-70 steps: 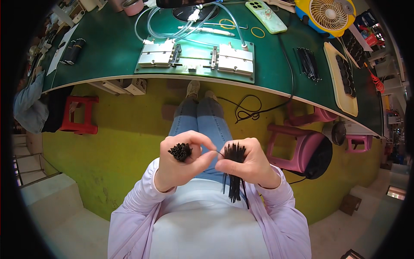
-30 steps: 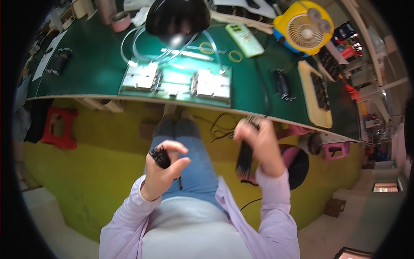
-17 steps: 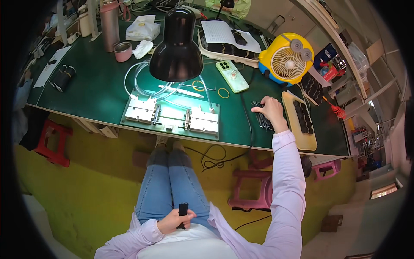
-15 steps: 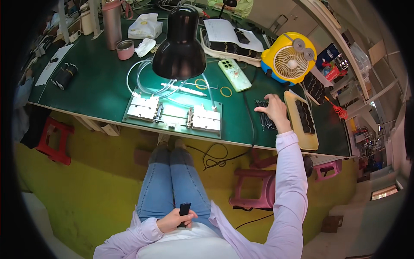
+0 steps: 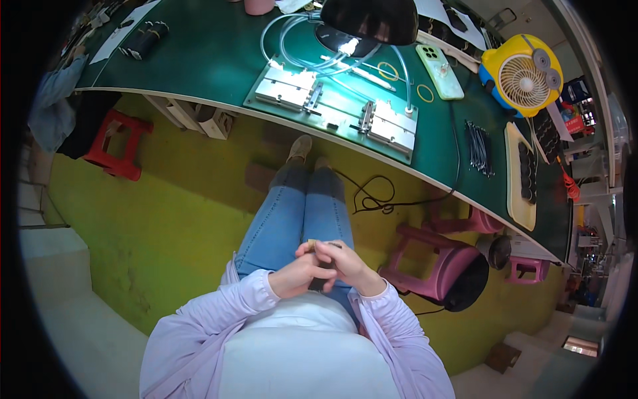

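Note:
My two hands meet over my lap. A dark bundle of thin black strips (image 5: 319, 284) is wrapped in my left hand (image 5: 292, 274), mostly hidden by fingers. Bent over its upper end are the fingers of my right hand (image 5: 347, 263), touching the left; whatever they pinch cannot be made out. A small yellowish spot shows at the fingertips, too small to name. On the green table (image 5: 199, 63), to the right, lies a loose pile of thin black strips with light tips (image 5: 479, 149).
A metal fixture plate (image 5: 335, 116) with clear tubes sits at the table's front edge under a black lamp (image 5: 372, 20). Right of it are a phone (image 5: 440, 73), a yellow fan (image 5: 522, 76) and a cream tray (image 5: 520, 199). Pink stools (image 5: 432, 266) stand below.
My right hand has left the pile of strips on the table and come down to my left hand at the lap. The view has shifted, so the table sits higher and further right.

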Demonstrator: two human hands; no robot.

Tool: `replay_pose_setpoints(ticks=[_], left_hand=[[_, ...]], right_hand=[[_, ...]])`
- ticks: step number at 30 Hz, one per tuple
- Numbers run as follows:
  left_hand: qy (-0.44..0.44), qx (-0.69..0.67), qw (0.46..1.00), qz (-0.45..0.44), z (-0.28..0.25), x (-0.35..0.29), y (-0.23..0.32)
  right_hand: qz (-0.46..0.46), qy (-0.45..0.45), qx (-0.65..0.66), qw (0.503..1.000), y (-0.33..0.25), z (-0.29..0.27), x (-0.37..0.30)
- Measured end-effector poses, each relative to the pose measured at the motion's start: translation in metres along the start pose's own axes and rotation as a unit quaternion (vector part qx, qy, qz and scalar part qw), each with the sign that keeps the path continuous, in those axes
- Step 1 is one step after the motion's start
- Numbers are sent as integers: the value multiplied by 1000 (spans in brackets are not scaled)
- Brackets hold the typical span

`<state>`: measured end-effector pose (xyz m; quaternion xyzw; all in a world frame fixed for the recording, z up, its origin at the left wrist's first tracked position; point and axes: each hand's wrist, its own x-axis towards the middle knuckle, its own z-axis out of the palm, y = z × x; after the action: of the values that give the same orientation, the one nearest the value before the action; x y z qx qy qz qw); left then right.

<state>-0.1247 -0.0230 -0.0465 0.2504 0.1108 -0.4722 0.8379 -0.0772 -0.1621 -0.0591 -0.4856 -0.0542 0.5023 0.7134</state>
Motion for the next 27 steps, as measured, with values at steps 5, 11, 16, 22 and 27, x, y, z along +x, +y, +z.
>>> replay_pose_setpoints(ticks=[5,11,16,22,27], left_hand=[[120,167,972,111,-13,-8,-9],[133,113,984,-20,-18,-21,-20],[97,128,986,38,-27,-23,-29],[123,-21,981,147,-24,-14,7],[93,-52,963,246,-18,13,51]], right_hand=[[118,83,102,984,10,10,3],[-97,167,-145,970,3,10,9],[-85,75,-379,918,-5,24,10],[-117,247,-539,797,-46,22,25],[-149,325,-286,889,-67,20,42]])
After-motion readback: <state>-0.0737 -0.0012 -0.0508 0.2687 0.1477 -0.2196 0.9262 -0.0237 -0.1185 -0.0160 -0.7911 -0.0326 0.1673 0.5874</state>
